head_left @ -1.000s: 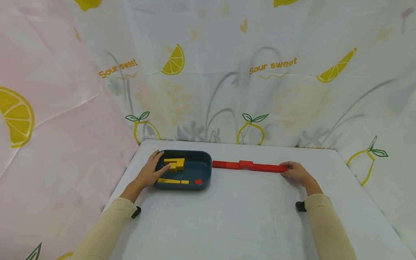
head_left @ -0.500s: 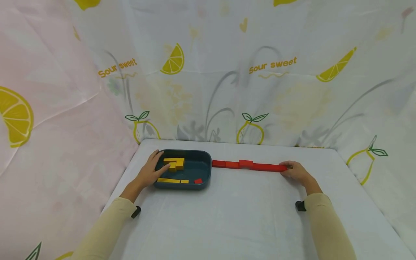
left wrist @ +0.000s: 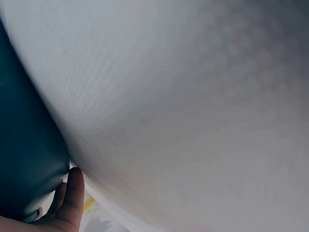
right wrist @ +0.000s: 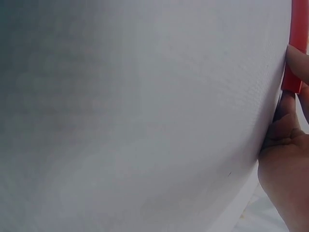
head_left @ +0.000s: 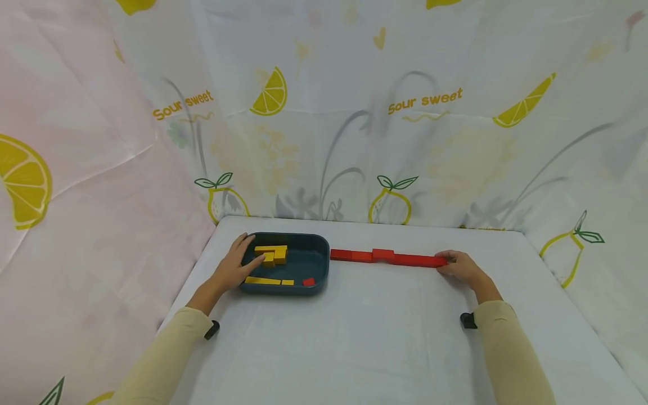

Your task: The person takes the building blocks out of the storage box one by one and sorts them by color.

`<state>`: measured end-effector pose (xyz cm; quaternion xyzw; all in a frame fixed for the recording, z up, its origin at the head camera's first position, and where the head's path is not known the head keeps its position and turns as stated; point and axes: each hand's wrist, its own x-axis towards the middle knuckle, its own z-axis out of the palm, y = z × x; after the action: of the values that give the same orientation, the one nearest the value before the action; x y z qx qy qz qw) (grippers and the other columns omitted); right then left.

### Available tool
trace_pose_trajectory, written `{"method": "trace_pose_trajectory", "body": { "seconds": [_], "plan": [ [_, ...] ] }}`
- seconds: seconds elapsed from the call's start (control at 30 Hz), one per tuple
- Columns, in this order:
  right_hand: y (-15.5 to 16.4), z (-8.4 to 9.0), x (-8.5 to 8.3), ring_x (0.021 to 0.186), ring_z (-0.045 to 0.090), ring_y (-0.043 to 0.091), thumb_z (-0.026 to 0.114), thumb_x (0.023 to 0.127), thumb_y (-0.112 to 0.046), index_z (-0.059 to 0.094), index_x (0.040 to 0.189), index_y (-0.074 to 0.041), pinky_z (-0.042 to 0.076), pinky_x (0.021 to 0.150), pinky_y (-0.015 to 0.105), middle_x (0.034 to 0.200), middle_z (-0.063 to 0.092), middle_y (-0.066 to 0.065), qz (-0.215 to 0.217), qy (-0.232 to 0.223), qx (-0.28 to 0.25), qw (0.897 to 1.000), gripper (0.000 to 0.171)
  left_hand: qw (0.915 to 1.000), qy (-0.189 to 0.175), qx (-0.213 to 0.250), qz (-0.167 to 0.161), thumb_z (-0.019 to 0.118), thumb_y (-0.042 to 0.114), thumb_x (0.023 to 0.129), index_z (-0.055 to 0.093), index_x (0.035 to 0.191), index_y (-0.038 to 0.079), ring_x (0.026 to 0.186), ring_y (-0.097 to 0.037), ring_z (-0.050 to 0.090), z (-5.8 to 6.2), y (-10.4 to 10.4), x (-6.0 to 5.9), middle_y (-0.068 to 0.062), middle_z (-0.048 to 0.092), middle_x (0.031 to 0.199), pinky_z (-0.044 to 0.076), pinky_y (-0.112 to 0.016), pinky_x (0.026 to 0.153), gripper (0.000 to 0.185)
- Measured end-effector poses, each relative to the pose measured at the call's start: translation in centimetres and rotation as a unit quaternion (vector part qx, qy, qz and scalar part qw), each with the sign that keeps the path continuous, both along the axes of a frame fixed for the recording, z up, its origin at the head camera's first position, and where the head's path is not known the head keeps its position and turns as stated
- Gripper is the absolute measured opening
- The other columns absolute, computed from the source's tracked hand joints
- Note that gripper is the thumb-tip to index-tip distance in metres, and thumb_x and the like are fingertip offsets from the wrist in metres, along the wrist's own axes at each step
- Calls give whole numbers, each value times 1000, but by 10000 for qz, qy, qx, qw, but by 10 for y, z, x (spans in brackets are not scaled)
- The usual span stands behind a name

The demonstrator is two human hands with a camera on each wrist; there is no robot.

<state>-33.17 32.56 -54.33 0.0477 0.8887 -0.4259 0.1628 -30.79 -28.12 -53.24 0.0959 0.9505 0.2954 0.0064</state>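
My left hand [head_left: 234, 263] grips the left end of a dark blue-green tray [head_left: 283, 291], thumb reaching over the rim and fingers along the outer side. Yellow blocks [head_left: 280, 257] and one small red block [head_left: 309, 282] lie inside. From the tray's right side, several red blocks [head_left: 361, 256] run end to end across the table; one in the middle stands slightly higher and set back. At the right end of this row, my right hand [head_left: 459, 266] pinches the end of a long red block [head_left: 415, 260]. The right wrist view shows thumb and fingers around that red block [right wrist: 299, 29].
The table [head_left: 374, 343] has a white cover, with its far edge just behind the tray and the red row. A lemon-print cloth [head_left: 334, 140] hangs behind and on both sides. Black wrist devices [head_left: 468, 321] sit at the sleeves.
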Motion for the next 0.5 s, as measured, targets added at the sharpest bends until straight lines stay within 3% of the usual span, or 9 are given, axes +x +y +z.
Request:
{"method": "trace_pose_trajectory", "body": {
  "seconds": [0.5],
  "plan": [
    [0,-2,-1,121,44,40,65,92,-11,52,137,1,40,102,56,137,48,27,33,93,56,9999,49,10000,12,9,-20,53,55,97,22,157,10,148,-45,20,1,-1,1,-20,8,165,23,-69,114,81]
  ]
}}
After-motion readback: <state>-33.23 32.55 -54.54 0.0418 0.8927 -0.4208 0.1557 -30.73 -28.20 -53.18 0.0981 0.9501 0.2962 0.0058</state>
